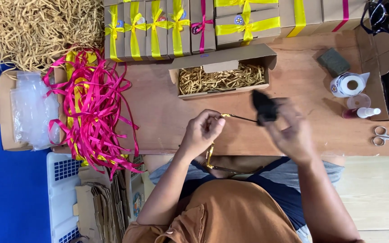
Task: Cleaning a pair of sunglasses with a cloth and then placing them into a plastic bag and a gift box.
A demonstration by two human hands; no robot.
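Observation:
My left hand (203, 130) pinches the gold frame of a pair of glasses (217, 155) by the hinge; one gold arm runs right, another hangs down toward my lap. My right hand (289, 130), blurred by motion, grips a black cloth (264, 108) pressed at the end of the glasses. Just beyond both hands stands an open brown cardboard box (223, 60) filled with tan paper shreds (221, 78).
Closed brown boxes tied with yellow and pink ribbon (158, 27) line the far edge. Loose pink and yellow ribbons (93, 108) lie left, with a shred pile (37, 27) and plastic bags (30, 108). Right: tape roll (350, 84), small spray bottle (361, 112), scissors (388, 136), dark sponge (334, 60).

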